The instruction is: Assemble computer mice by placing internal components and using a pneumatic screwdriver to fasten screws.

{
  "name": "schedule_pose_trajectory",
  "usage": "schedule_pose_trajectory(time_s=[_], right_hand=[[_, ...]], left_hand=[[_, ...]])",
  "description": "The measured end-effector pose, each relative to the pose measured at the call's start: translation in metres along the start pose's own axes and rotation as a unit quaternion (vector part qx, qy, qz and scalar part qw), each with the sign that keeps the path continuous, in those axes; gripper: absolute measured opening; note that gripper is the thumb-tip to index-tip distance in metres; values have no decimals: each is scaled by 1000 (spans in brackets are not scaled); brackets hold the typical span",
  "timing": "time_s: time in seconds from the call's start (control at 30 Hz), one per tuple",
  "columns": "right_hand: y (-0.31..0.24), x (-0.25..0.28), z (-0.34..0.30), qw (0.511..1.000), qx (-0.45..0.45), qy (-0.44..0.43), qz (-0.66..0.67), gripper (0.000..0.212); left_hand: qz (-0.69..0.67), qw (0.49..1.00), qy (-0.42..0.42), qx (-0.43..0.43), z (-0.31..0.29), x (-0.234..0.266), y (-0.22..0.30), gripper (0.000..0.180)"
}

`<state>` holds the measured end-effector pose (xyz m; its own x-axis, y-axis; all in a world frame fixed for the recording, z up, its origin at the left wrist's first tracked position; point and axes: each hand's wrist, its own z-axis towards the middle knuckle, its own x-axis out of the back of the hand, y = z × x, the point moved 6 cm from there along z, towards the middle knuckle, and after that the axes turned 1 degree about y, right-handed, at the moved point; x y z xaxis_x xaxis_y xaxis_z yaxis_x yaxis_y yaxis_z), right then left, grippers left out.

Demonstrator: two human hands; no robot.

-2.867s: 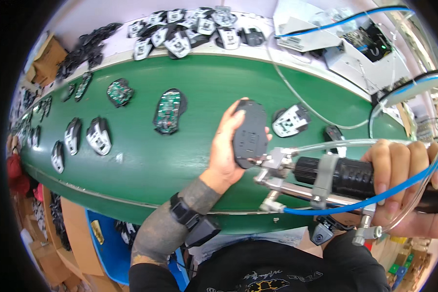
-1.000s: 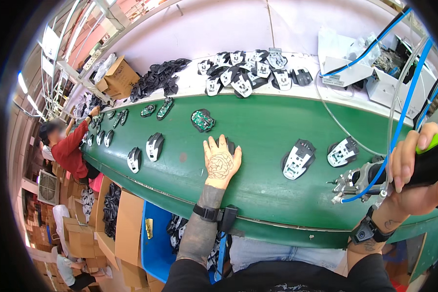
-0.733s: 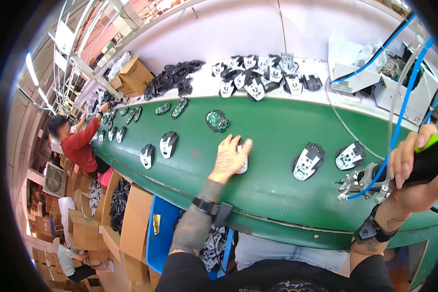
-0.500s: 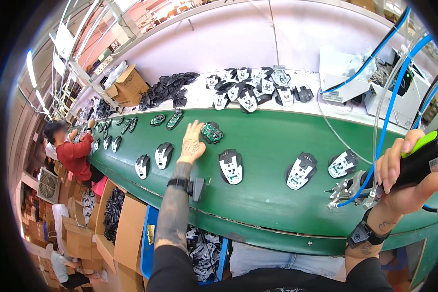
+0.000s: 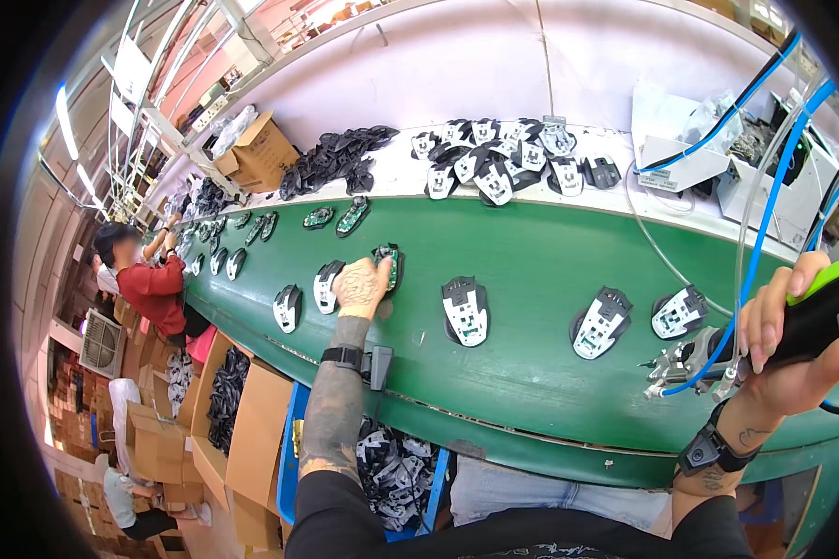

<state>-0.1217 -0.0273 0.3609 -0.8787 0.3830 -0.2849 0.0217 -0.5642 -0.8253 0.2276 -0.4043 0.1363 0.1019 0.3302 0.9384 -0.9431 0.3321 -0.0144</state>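
Observation:
On the green conveyor belt, my left hand (image 5: 360, 287) closes its fingers on the edge of a mouse base with a green circuit board (image 5: 391, 265). My right hand (image 5: 781, 321) grips a black power screwdriver with a green strip (image 5: 816, 317). Its metal nose (image 5: 685, 361) points left above the belt, with a blue hose (image 5: 746, 270) joined to it. Nearest that nose lies a black-and-white mouse shell (image 5: 680, 313). Others lie left of it, one (image 5: 602, 324) to the right of centre and one (image 5: 464, 311) right of my left hand.
Along the white ledge stand piled mouse shells (image 5: 494, 180), black parts (image 5: 331, 160) and a cardboard box (image 5: 257, 154). An open white box (image 5: 671, 154) holds the back right. Below the belt are a blue bin (image 5: 294, 438) and cartons (image 5: 252, 438). A person in red (image 5: 149, 291) works far left.
My open left hand has closed on the circuit-board mouse base, which has turned and shifted slightly toward me. The view has swung a little left; my right hand still grips the screwdriver.

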Motion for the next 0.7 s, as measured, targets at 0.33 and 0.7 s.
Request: schedule_pose_trajectory(time_s=[0.33,0.7], right_hand=[[6,3,15,964,115,-189,148,82],[10,1,16,967,122,-189,123,83]], left_hand=[[-117,982,-20,148,-6,-12,-89,66],[-76,993,-74,52,4,-28,28,66]])
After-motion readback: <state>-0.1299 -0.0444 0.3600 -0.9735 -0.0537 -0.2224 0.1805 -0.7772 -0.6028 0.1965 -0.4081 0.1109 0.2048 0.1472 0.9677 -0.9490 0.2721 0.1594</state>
